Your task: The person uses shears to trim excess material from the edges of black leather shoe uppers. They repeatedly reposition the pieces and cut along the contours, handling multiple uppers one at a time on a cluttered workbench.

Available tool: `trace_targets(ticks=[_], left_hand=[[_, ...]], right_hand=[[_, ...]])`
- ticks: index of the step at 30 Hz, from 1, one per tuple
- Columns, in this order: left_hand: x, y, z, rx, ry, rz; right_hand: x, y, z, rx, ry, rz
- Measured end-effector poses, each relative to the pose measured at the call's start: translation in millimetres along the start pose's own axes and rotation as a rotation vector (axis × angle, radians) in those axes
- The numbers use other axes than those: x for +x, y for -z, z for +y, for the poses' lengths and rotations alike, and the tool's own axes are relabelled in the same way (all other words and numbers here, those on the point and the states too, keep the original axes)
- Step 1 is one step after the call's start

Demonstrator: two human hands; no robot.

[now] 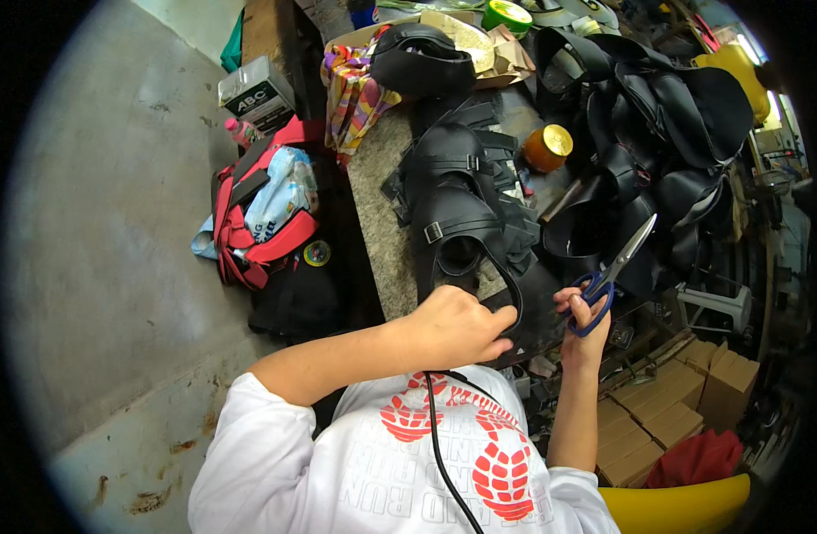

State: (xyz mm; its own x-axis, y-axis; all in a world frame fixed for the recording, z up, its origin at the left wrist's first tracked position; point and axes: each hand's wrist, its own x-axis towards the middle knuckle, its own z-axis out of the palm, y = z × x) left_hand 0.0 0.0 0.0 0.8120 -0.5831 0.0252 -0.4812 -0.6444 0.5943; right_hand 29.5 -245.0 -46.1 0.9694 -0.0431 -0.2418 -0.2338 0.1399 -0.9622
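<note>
Orange round jar with a yellow lid [548, 147] mid-table, green tape roll [506, 15] at the table's far edge, multicoloured striped cloth [353, 93] over its left edge, red-and-black bag [262, 214] on the floor beside it, stacked brown cardboard boxes [671, 414] lower right.

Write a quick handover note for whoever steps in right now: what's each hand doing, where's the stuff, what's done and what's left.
Left hand: closed on a thin black strip that curves up to the black strapped pieces on the stone bench.
Right hand: grip through the blue scissors, blades up, apart from the strip.
Done: strapped pieces stacked on the bench.
Left: strip shows no cut; a long tail hangs down over the shirt.
</note>
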Motion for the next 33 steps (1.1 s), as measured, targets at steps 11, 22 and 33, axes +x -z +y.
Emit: trace_targets(ticks=[11,22,33], left_hand=[[14.7,136.9,-30.2,0.299,-0.175,0.655],[9.6,-48.9,-54.4,0.249,0.181,0.178],[78.1,7.2,-52.8,-0.046,-0.084,0.360]], right_hand=[[-4.8,0.9,-7.8,0.046,0.003,0.053],[-2.3,21.1,-10.5,-0.010,0.028,0.101],[7.4,33.5,-8.5,-0.020,0.059,0.127]])
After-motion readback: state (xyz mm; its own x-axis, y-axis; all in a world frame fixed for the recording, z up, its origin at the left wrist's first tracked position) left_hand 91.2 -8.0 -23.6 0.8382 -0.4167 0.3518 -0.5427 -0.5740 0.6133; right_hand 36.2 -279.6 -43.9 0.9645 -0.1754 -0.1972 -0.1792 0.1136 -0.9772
